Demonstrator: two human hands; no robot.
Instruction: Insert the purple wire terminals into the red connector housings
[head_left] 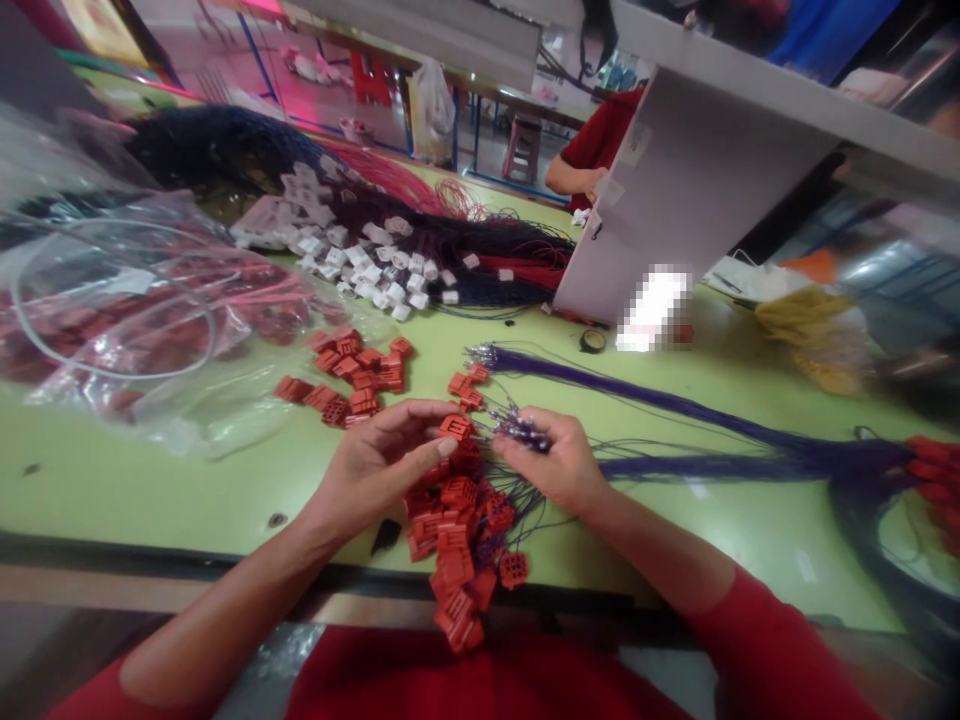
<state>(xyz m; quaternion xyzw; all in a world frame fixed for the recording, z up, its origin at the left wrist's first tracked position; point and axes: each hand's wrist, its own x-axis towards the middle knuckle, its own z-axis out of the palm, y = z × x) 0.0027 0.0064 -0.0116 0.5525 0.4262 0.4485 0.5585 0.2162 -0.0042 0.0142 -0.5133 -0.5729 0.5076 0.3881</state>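
Between thumb and fingers, my left hand (386, 460) holds an orange connector (456, 428). Just to its right, my right hand (555, 460) is closed around a bunch of dark purple wires, whose metal-tipped ends (517, 428) point toward that connector. Below both hands a pile of orange connectors (454, 545) reaches over the table's front edge, some with wires in them. A few loose orange connectors (466, 388) lie just beyond my hands, and several more (360, 375) lie to the left. Another purple wire bundle (637, 390) stretches across the table on the right.
White connectors (367, 265) and dark wires (487, 240) lie at the back of the green table (150, 500). Clear plastic bags (150, 300) cover the left side. A tape roll (592, 341) sits near a grey panel (675, 190). Another person's arm (574, 180) shows behind it.
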